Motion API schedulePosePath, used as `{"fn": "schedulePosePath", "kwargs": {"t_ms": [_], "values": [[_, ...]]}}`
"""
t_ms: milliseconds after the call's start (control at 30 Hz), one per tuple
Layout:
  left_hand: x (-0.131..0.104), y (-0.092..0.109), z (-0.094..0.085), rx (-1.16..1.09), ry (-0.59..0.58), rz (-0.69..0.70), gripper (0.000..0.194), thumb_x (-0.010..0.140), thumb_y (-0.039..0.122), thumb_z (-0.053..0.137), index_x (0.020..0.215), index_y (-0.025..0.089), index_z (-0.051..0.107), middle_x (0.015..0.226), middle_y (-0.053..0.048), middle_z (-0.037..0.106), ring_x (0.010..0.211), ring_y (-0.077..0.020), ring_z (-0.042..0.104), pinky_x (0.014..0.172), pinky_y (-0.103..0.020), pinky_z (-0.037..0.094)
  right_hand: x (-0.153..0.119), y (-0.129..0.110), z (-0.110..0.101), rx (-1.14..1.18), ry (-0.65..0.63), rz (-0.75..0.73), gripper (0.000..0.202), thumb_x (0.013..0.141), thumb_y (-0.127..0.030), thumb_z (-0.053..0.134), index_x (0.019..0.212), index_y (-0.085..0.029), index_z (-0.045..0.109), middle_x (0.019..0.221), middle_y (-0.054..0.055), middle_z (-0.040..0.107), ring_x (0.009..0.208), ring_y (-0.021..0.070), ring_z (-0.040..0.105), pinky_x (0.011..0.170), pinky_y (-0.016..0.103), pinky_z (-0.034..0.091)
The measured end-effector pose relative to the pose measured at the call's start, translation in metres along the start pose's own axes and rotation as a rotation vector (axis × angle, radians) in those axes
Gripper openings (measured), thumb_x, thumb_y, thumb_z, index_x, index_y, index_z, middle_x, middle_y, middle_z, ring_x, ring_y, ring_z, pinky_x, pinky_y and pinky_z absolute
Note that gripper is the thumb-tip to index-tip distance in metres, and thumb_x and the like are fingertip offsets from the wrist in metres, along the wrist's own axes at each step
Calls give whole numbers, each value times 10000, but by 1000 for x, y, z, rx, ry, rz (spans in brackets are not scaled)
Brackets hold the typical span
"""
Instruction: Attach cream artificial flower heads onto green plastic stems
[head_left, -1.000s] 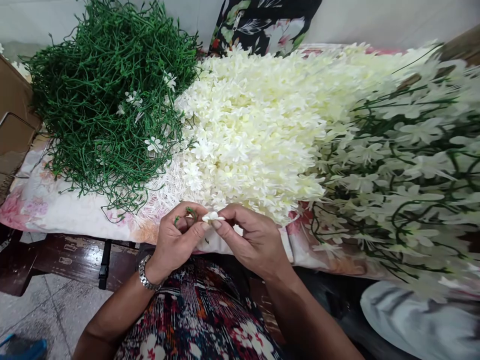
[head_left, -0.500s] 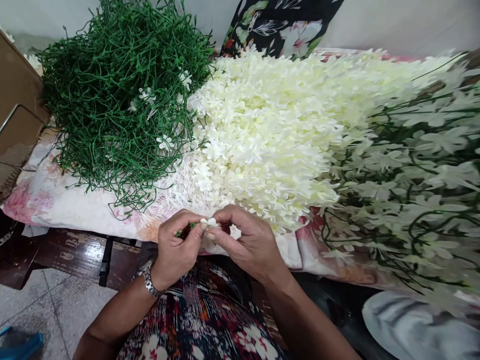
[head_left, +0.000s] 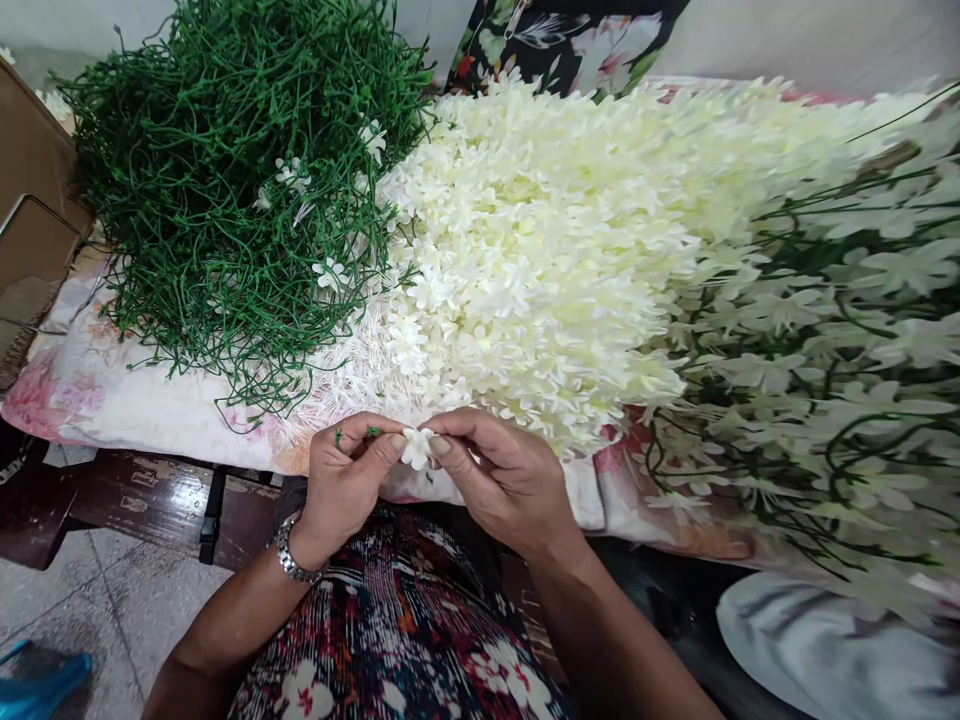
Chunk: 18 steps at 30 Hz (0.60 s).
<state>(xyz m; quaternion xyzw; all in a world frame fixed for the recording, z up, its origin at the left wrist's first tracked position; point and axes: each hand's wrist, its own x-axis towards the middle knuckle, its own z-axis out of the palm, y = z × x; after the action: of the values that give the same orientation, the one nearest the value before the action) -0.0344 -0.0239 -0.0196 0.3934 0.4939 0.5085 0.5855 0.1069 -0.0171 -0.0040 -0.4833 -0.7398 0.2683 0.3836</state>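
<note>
A small white flower is pinched between the fingertips of both hands. My left hand, with a metal watch on its wrist, is closed on the flower's left side, and bits of green stem show between its fingers. From the right, my right hand pinches the same flower with thumb and forefinger. Just beyond the hands lie a large heap of loose white flowers and, to the left, a tangled pile of green stems with a few white flowers on it.
Flowers on green stems spread over the right side. A cardboard box stands at the far left. The floral cloth lies beneath the piles. A black floral bag is at the back.
The white flower has turned, so that its open petals now face the camera. Both hands have shifted slightly, still pinched together around it.
</note>
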Motion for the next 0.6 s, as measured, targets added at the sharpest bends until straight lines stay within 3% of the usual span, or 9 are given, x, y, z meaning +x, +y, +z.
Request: {"fn": "schedulePosePath", "kwargs": {"t_ms": [167,467,600], "values": [[-1,-3,0,27,116,42,118,692,269,613,704,152,627,556,16,567,474,-63,474,450,-173,381,-2,-1,2,-122,50,-41,107,752,-139,506,843,-187,535,720,-14,608,635,77,562,575,181,426],[1,-4,-1,47,181,71,145,695,292,598,685,147,607,473,41,467,418,-47,384,406,-170,320,-2,1,1,-218,73,-72,68,757,-138,487,791,-195,502,663,-23,570,595,77,536,549,188,404],[3,-5,-2,18,209,102,135,702,280,595,678,147,598,472,51,434,406,-33,332,407,-170,296,0,6,-8,-367,102,-91,74,761,-121,474,782,-186,504,642,-15,554,571,78,510,553,193,388]]}}
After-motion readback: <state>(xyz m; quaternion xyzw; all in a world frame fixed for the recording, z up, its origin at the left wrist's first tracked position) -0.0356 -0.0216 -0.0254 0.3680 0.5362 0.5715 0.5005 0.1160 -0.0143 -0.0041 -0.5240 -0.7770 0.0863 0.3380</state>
